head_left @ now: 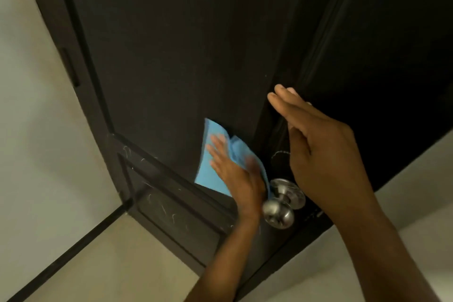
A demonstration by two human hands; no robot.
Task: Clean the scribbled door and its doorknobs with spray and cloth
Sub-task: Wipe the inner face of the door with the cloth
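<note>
Wiping stage, as we judge it. Landmark: doorknob (279, 213), steel, on the dark door (171, 56). Blue cloth (210, 167): flat on the panel just left of and above the doorknob, pressed under our left hand (232, 171), fingers straight. Right hand (316, 137): fingers straight, holding nothing, at the door's edge above the doorknob, bracing. White scribbles (159, 206) remain left of and below it. Advice: keep the palm flat, overlap strokes, work downward, steady the door.
</note>
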